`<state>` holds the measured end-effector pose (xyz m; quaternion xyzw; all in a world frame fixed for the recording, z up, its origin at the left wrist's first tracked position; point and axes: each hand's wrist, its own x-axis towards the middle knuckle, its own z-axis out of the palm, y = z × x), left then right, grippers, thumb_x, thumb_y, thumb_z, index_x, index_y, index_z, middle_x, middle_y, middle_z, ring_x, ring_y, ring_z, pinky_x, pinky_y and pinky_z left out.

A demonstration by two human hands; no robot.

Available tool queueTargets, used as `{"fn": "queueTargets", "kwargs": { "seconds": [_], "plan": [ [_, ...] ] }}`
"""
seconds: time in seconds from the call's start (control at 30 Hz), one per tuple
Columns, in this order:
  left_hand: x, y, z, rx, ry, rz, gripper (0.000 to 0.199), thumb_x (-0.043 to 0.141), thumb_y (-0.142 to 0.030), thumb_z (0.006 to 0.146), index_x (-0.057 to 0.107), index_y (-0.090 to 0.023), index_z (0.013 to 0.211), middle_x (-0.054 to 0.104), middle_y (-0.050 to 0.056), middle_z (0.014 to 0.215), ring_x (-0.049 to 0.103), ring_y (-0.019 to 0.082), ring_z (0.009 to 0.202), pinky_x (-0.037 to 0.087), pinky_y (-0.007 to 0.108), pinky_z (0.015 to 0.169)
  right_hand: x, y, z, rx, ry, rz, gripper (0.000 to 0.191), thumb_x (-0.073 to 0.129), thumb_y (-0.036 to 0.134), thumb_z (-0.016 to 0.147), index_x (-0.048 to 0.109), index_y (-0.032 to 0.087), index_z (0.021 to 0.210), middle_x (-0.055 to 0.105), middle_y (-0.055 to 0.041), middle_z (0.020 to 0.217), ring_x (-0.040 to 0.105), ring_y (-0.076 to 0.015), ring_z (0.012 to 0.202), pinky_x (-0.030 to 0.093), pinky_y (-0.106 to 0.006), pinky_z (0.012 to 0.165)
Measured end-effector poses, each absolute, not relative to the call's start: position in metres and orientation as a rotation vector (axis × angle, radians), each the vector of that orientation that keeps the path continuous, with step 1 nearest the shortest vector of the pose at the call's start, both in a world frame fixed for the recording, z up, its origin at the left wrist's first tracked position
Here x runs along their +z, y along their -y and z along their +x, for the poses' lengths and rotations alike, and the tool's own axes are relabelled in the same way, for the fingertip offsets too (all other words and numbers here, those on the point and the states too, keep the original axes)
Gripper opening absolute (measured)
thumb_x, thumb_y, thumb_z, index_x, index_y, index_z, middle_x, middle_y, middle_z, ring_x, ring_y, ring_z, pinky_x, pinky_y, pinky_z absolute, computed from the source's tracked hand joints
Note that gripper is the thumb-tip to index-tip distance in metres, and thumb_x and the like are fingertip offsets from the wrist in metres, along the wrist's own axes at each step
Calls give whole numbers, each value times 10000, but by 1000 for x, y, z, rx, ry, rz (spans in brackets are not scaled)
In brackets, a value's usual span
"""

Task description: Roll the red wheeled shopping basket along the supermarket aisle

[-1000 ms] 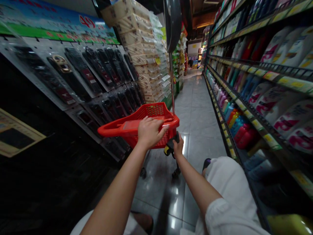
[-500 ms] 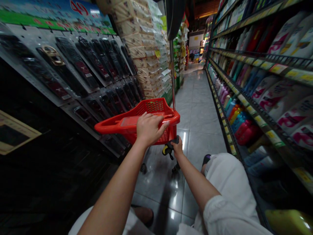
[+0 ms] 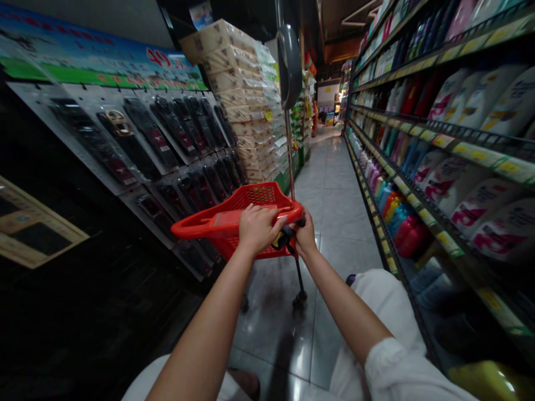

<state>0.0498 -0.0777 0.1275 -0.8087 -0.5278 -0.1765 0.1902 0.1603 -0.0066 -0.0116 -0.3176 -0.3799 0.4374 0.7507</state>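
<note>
A small red plastic shopping cart (image 3: pixel 209 224) stands in the aisle in front of me. My left hand (image 3: pixel 257 227) lies over its handle end, fingers bent over the red rim. At the cart's right corner, my right hand (image 3: pixel 306 234) is closed around a black and yellow piece (image 3: pixel 284 238) beside the metal pole (image 3: pixel 289 150). A dark grey oval part (image 3: pixel 289 67) sits higher on that pole. Below the basket, a dark caster (image 3: pixel 299 299) rests on the floor.
Packaged belts (image 3: pixel 146 133) hang on the left, with stacked cartons (image 3: pixel 246 111) behind them. Shelves of bottles (image 3: pixel 493 217) line the right side. Grey floor tiles (image 3: pixel 330 195) run down the aisle. My knee (image 3: pixel 388 301) is at the lower right.
My right hand has risen with the black and yellow piece to the height of the basket rim. The oval part on the pole appears lower, and the view has shifted.
</note>
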Motion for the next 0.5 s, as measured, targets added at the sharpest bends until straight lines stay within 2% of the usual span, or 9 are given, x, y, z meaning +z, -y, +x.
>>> {"fn": "queueTargets", "kwargs": {
  "seconds": [0.13,0.27,0.4,0.5],
  "plan": [
    [127,79,48,-497,1492,-2254,434,410,-541,940,714,-232,959,749,77,909,630,259,923,383,454,990,11,35,176,876,901,-713,762,562,128,654,471,234,1402,531,-60,1404,529,-207,1254,414,-413,1105],
    [128,81,53,-496,1510,-2263,425,406,-522,947,713,-229,969,751,74,934,632,260,948,379,466,1016,32,73,189,540,1140,-845,690,554,110,701,540,260,1375,531,-60,1362,516,-214,1265,390,-402,1129],
    [127,80,67,-490,1580,-2248,338,427,-402,953,705,-210,956,744,79,944,637,253,979,353,480,1077,57,89,193,227,1469,-953,571,547,89,751,646,327,1260,558,-28,1309,551,-210,1212,440,-366,1076],
    [130,79,69,-481,1547,-2372,325,403,-329,963,686,-201,1059,730,73,1057,635,226,1050,304,460,1144,71,84,201,108,1569,-1158,521,585,108,748,679,348,1201,596,-16,1260,599,-221,1095,498,-357,970]
  ]
}}
